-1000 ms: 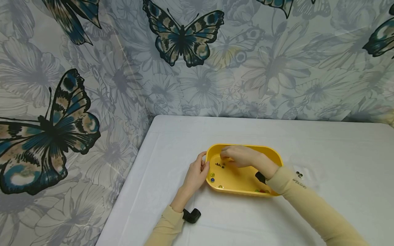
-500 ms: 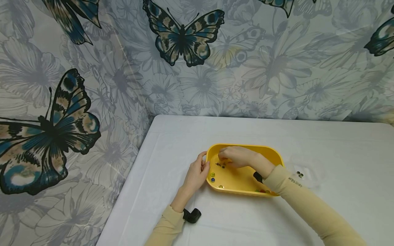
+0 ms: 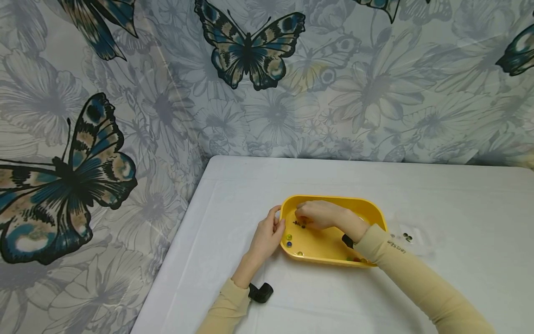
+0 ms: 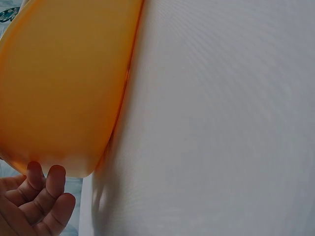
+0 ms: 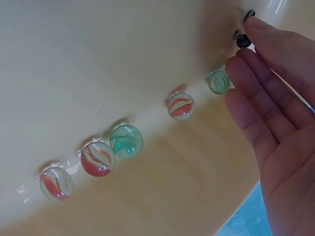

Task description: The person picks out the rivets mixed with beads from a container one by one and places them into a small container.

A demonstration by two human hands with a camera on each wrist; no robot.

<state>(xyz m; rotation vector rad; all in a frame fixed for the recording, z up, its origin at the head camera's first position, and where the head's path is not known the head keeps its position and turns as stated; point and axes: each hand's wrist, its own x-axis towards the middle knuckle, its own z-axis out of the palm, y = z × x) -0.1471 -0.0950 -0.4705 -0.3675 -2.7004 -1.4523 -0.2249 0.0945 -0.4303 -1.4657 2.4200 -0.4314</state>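
Observation:
The yellow tray (image 3: 329, 243) lies on the white-covered table. My left hand (image 3: 268, 235) grips its left end, with curled fingertips against the outer wall in the left wrist view. My right hand (image 3: 323, 213) reaches into the tray near the far left. In the right wrist view its thumb and bent fingers pinch a small dark round piece (image 5: 243, 41); a second dark ring-like piece (image 5: 250, 14) shows by the thumb tip. More small dark bits (image 3: 297, 223) lie on the tray floor beside the hand. Green-swirled (image 5: 126, 141) and red-swirled glass marbles (image 5: 98, 159) line the tray wall.
A yellowish marble (image 3: 289, 237) and a blue marble (image 3: 289, 244) sit at the tray's left end, others along the near wall. Right of the tray lies a clear plastic bag (image 3: 417, 239) with small dark pieces. Butterfly-patterned cloth (image 3: 267, 116) hangs behind the table.
My right hand has shifted slightly left inside the tray, its forearm following. My left hand keeps its hold on the tray's end.

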